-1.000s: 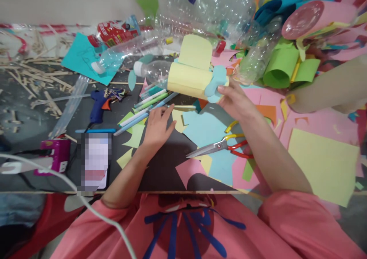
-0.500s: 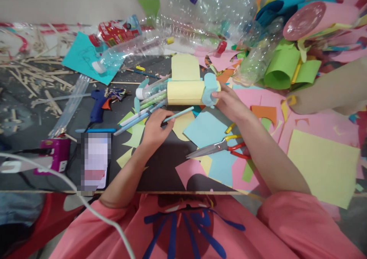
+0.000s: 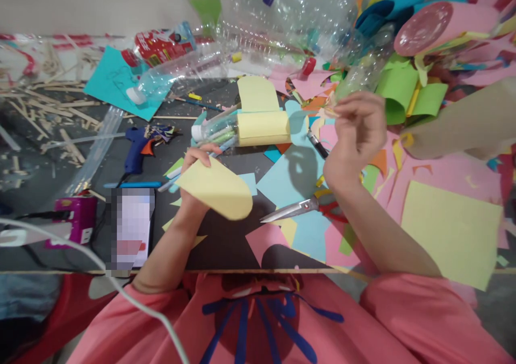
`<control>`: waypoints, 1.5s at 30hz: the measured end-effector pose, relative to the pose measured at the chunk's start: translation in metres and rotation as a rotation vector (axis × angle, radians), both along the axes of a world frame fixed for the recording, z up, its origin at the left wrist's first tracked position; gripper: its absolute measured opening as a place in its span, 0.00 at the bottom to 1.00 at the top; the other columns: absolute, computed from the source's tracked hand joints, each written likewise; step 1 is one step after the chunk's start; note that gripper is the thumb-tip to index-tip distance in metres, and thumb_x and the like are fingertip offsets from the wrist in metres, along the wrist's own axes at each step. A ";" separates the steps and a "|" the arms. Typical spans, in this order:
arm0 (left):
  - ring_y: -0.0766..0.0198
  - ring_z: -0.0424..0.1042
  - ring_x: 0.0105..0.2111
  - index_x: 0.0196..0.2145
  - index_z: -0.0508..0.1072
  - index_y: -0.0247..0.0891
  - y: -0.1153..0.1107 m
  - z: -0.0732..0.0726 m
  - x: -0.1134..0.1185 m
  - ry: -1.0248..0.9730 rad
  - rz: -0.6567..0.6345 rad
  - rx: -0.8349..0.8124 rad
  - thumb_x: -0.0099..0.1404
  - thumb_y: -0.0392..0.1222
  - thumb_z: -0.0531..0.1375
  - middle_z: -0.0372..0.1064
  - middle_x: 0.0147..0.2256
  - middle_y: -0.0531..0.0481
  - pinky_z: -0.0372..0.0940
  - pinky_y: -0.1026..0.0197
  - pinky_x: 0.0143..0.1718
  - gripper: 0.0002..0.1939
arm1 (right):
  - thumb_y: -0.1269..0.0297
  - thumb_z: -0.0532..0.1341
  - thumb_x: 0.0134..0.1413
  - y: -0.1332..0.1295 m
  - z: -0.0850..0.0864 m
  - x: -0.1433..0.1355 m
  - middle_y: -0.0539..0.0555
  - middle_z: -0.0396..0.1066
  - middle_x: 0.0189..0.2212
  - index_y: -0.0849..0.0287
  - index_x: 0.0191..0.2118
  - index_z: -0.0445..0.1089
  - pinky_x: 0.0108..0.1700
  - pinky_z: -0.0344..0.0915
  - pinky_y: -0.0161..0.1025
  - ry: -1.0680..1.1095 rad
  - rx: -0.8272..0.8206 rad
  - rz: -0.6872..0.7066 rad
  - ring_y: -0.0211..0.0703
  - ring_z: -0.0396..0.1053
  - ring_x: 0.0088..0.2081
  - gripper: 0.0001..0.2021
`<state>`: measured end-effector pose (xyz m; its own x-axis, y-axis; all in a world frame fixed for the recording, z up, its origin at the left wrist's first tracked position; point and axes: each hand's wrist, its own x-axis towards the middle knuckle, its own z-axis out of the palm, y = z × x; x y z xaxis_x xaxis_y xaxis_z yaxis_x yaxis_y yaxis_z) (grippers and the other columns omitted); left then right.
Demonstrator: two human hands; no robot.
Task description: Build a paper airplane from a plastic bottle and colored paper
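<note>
My left hand (image 3: 195, 162) is closed on a yellow paper piece (image 3: 217, 189) with a rounded end, its thumb on top. A bit of light blue paper (image 3: 249, 184) shows behind that piece. My right hand (image 3: 358, 130) is raised, fingers curled in a pinch and smeared by motion; what is in them is unclear. Between and beyond the hands lies a clear plastic bottle (image 3: 215, 130) with a white cap and a yellow paper wrap (image 3: 264, 127). Light blue paper (image 3: 296, 122) sits at the wrap's right end.
Scissors (image 3: 296, 209) lie on paper scraps in front. At left are a blue glue gun (image 3: 137, 149), glue sticks (image 3: 100, 143), a phone (image 3: 135, 224) and wooden sticks (image 3: 48, 106). Behind stand plastic bottles (image 3: 177, 76); at right, a cardboard tube (image 3: 463, 125) and green paper rolls (image 3: 399, 95).
My right hand has let go of the wrapped bottle's right end and moved right and up. My left hand has shifted left and turned, showing the yellow paper's broad face.
</note>
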<state>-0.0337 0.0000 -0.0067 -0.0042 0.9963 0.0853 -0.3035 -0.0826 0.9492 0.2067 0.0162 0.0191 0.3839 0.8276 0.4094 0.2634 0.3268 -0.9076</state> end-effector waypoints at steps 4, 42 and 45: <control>0.67 0.67 0.25 0.27 0.68 0.41 -0.006 0.009 -0.004 0.025 -0.344 -0.163 0.49 0.63 0.70 0.70 0.50 0.46 0.64 0.61 0.25 0.25 | 0.55 0.59 0.57 -0.014 0.007 -0.025 0.53 0.72 0.33 0.53 0.33 0.69 0.46 0.68 0.48 -0.078 -0.349 0.645 0.47 0.69 0.37 0.08; 0.41 0.63 0.52 0.30 0.55 0.43 0.050 -0.002 -0.090 0.996 0.735 -0.392 0.43 0.32 0.69 0.60 0.34 0.51 0.46 0.36 0.63 0.26 | 0.40 0.67 0.47 -0.017 -0.043 -0.047 0.56 0.71 0.55 0.54 0.31 0.77 0.59 0.60 0.51 0.236 -0.495 0.802 0.53 0.64 0.59 0.20; 0.45 0.67 0.51 0.36 0.56 0.41 0.051 0.013 -0.076 1.191 0.730 -0.502 0.46 0.27 0.63 0.65 0.39 0.47 0.55 0.41 0.60 0.23 | 0.39 0.64 0.49 -0.016 -0.042 -0.047 0.54 0.74 0.36 0.58 0.24 0.73 0.48 0.65 0.45 0.240 -0.543 0.755 0.46 0.68 0.43 0.23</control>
<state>-0.1099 0.0507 0.0062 -0.6808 0.7305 0.0532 0.6174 0.5332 0.5784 0.1601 -0.0003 -0.0229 -0.3044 0.9446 -0.1226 -0.0574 -0.1467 -0.9875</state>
